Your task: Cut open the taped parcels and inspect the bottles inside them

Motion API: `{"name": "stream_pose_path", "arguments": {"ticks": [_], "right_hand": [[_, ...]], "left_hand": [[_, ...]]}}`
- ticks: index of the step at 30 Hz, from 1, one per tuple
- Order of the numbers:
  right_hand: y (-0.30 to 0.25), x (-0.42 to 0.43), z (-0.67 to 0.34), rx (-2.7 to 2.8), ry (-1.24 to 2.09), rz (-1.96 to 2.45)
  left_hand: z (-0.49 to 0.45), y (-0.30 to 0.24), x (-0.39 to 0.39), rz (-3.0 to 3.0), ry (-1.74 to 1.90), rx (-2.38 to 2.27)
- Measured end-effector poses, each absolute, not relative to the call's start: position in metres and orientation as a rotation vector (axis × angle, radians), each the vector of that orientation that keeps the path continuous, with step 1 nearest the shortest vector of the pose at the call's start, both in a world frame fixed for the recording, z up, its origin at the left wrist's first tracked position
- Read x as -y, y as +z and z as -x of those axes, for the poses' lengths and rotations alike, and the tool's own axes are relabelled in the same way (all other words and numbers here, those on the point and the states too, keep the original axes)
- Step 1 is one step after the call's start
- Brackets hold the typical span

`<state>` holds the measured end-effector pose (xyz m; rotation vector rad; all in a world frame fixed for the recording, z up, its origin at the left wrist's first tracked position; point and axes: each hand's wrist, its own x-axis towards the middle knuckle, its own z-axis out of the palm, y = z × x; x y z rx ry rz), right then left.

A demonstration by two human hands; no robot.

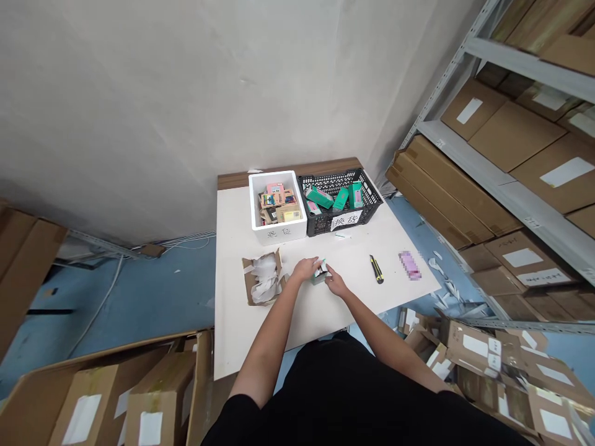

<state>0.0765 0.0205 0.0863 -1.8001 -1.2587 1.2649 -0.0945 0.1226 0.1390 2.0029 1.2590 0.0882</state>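
From my remote station I see the white rectangular table [232,229] reaching from its brown far strip to a near edge close to the wearer's black-shirted body. Along the far side, a white foam bin [279,233] and a black plastic lattice crate [372,215] stand side by side, their near walls bounding the working area. On the left, an open brown cardboard carton [248,292] filled with white wrapping sits near my left hand [307,269]; a band of white tabletop shows between it and the table's left edge. To the right, more white surface runs from my right hand [336,282] to a yellow-and-black box cutter [376,270], with a pixelated pink item [409,265] near the right edge. The small green-and-white cardboard box [320,277] is between both hands, mid-table, set in from the near edge and right of the carton. Both hands grip it, left fingers at its far left side, right fingers at its right. Its pale flaps stick up at the far end; fingers cover too much for me to tell its long axis.
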Motion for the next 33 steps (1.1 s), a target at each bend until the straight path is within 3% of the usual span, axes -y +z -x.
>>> {"name": "stream_pose_path", "arguments": {"ticks": [8,14,20,26,33], "right_hand": [[0.084,-0.043,-0.067,1.380,0.940,2.123],[0.080,-0.049,-0.077,1.365,0.903,2.081],[0.080,-0.045,-0.089,1.429,0.817,1.908],[0.087,-0.051,-0.083,1.615,0.855,2.086],[0.105,-0.072,-0.066,1.690,0.887,2.264]], "left_hand": [[0.084,0.127,-0.110,-1.700,0.407,-1.785],[0.083,0.118,-0.100,-1.886,0.274,-1.493],[0.088,0.100,-0.100,-1.613,0.491,-1.374],[0.099,0.089,-0.091,-1.673,0.515,-1.084],[0.092,0.093,-0.077,-1.682,0.461,-1.313]]}}
